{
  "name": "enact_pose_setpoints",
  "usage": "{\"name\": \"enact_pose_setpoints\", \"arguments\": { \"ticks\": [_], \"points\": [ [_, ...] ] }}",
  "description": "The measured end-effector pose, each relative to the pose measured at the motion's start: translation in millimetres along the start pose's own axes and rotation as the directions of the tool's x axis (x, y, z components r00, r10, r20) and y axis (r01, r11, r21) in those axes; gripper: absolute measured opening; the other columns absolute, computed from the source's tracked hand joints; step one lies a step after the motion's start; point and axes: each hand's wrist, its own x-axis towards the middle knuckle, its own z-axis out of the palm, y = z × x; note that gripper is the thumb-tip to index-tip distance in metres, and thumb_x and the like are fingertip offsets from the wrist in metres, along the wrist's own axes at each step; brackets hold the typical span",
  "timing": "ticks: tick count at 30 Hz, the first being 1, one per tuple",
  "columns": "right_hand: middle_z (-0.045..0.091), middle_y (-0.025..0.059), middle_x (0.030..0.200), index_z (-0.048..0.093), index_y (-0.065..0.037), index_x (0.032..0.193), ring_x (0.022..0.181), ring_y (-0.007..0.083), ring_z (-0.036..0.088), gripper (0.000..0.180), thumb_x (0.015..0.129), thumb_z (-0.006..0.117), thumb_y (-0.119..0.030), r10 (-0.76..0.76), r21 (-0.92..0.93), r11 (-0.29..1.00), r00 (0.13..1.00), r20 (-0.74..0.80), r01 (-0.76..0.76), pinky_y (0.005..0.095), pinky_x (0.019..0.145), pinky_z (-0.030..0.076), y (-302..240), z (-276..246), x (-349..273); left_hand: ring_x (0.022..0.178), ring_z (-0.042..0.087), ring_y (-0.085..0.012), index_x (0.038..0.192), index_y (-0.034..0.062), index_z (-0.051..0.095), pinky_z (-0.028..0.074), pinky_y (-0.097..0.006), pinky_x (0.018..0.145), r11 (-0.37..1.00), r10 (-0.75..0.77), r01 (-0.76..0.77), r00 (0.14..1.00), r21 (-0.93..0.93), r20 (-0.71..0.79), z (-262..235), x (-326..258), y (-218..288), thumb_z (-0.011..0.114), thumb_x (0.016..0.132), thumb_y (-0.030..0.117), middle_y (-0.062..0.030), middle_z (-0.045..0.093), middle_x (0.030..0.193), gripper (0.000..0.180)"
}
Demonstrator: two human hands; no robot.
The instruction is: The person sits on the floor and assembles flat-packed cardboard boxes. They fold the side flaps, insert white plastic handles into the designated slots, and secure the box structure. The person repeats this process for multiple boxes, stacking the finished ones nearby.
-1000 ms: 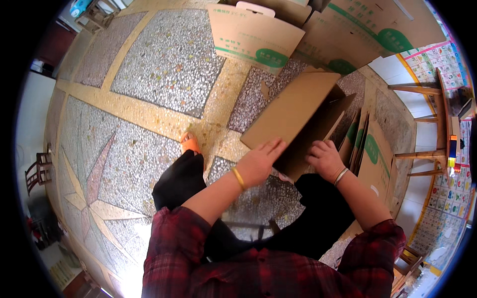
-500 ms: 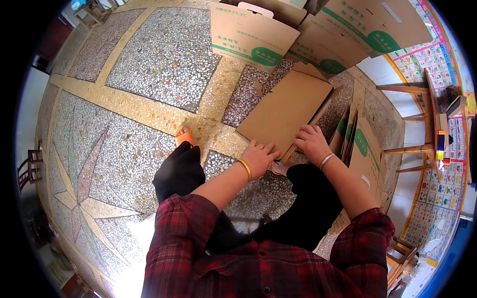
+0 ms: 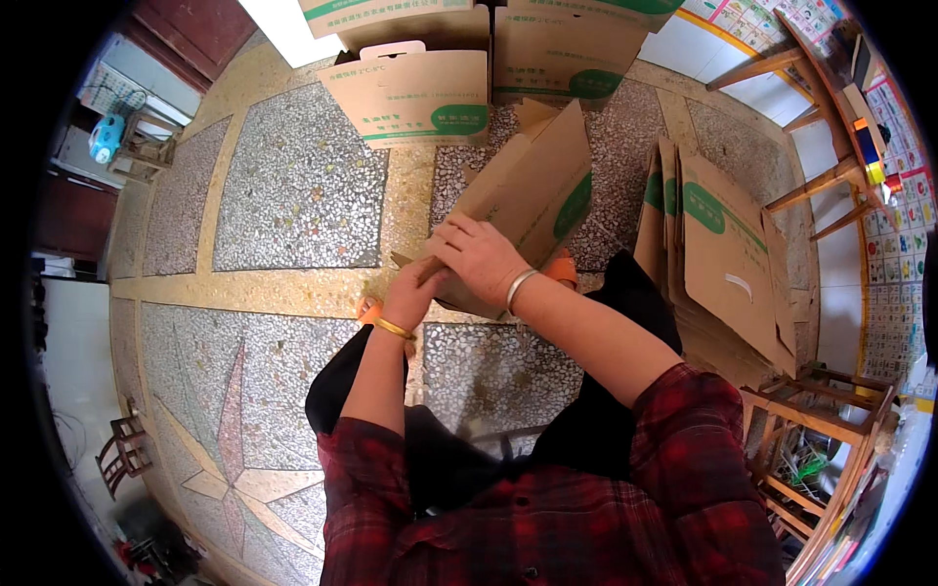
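While your left hand (image 3: 410,291) grips the near end of a brown carton (image 3: 542,166), your right hand (image 3: 481,264) lies across its upper edge, fingers bent over the cardboard; its thumb is hidden, so you cannot tell whether it clasps. The carton sits tilted between your orange slippers (image 3: 368,310), a flap raised at its far end and its interior hidden. To your right, flattened cartons (image 3: 728,234) stand leaning together, bounding that side; nearer the rim is a wooden stool (image 3: 831,403). Beyond the far flap, an open carton (image 3: 430,98) stands beside another upright carton (image 3: 557,54), blocking the floor ahead; the open one's dark inside shows no identifiable contents. Farther off, at upper left, a blue object (image 3: 106,139) rests on a small wooden stand (image 3: 147,151).
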Motion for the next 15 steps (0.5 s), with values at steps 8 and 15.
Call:
{"name": "enact_pose_setpoints", "arguments": {
  "ticks": [8,15],
  "points": [
    [0.056,0.0119,0.107,0.06,-0.007,0.097,0.108,0.0315,0.047,0.023,0.074,0.055,-0.009,0.143,0.192,0.978,0.939,-0.314,-0.084,0.0411,0.093,0.037,13.7,-36.2,0.4,0.103,0.049,-0.0126,0.122,0.0002,0.048,0.036,-0.026,0.091,0.962,-0.037,0.029,0.999,-0.273,-0.021,-47.0,-18.2,-34.0,0.063,0.08,0.011,-0.0043,0.056,0.112,0.046],
    [0.054,0.0153,0.114,0.05,-0.001,0.118,0.105,0.027,0.051,0.057,0.078,0.062,-0.039,0.817,0.547,0.554,0.535,-0.214,-0.628,0.0341,0.091,0.038,139.8,-56.6,-37.3,0.112,0.045,-0.0142,0.127,0.0023,0.044,0.031,-0.029,0.097,0.944,-0.06,0.069,0.997,-0.324,0.038,-64.1,-29.5,-20.8,0.065,0.079,0.019,-0.0045,0.052,0.12,0.055]
  ]
}}
